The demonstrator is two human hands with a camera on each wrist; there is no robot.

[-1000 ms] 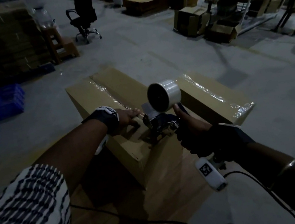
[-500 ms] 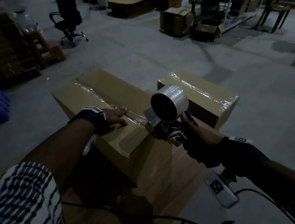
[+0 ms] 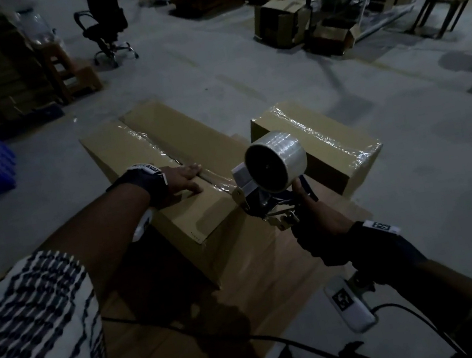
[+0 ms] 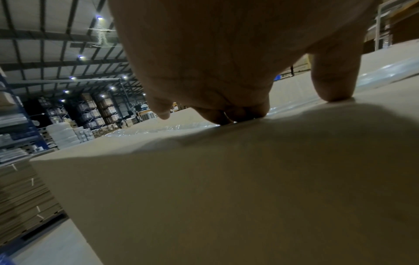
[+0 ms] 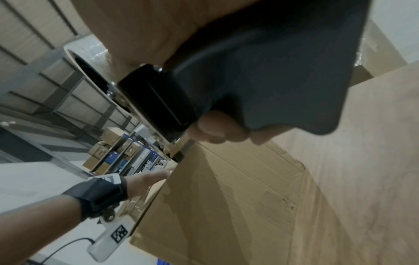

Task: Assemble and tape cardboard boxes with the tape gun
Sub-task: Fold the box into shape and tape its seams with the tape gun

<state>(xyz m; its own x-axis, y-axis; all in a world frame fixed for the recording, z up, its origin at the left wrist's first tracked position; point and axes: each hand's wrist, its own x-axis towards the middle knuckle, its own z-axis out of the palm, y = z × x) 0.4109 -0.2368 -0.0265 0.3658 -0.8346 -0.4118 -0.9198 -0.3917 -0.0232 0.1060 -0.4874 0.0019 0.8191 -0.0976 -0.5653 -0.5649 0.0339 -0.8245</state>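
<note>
The tan cardboard box, its seam glossy with clear tape, lies under flat left-hand fingers; right-hand fingers clench the tape gun.

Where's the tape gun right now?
In the head view the tape gun is right of centre, gripped by the right hand, at the near end of the long box, beside the left hand pressing on its top.

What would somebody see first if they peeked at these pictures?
Probably the shiny roll of clear tape on the tape gun, held up by the right hand at the near end of the long cardboard box. Next, the left hand lying flat on that box's top, beside its glossy taped seam.
</note>
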